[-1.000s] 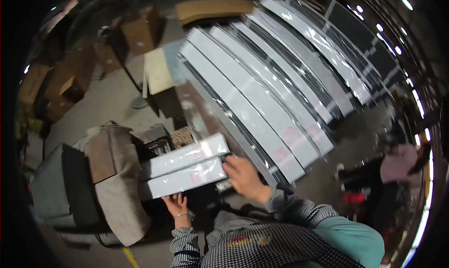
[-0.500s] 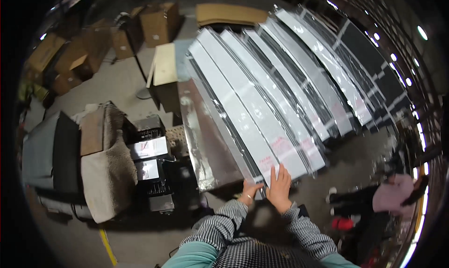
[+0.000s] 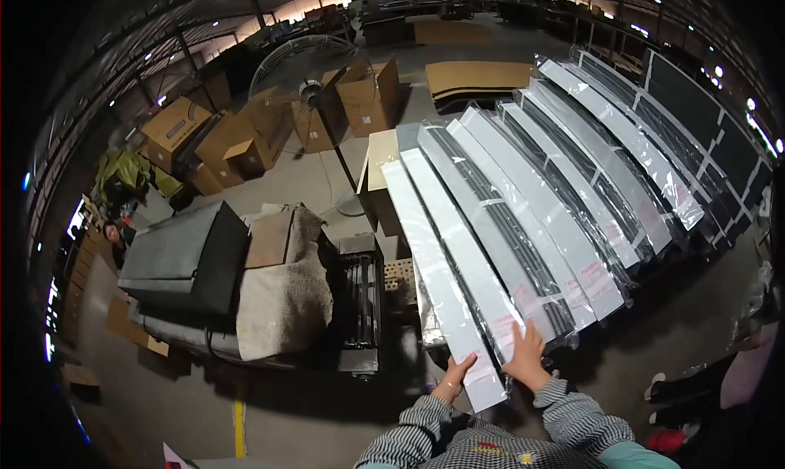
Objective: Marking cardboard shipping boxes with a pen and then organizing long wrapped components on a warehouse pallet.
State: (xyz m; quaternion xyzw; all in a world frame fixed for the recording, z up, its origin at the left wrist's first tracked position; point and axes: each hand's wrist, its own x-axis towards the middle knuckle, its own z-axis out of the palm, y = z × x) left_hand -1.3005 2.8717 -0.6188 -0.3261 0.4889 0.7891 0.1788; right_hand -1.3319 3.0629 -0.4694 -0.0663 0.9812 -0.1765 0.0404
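Note:
Several long flat panels wrapped in clear plastic lie side by side, fanned out from me toward the far right. My left hand (image 3: 455,376) touches the near left edge of the leftmost white panel (image 3: 437,281). My right hand (image 3: 525,356) lies flat, fingers spread, on the near end of the panel beside it (image 3: 470,256). Neither hand grips anything. My checked sleeves come in from the lower edge.
A black machine (image 3: 360,305) stands left of the panels, with a cloth-covered bench (image 3: 282,293) and a dark slab (image 3: 188,256) beyond it. Cardboard boxes (image 3: 245,138) and a large standing fan (image 3: 307,72) are at the back. Another person's legs (image 3: 695,387) show at lower right.
A second ago I held two long white boxes at the left. They are out of my hands now, and both hands have come onto the near ends of the wrapped panels.

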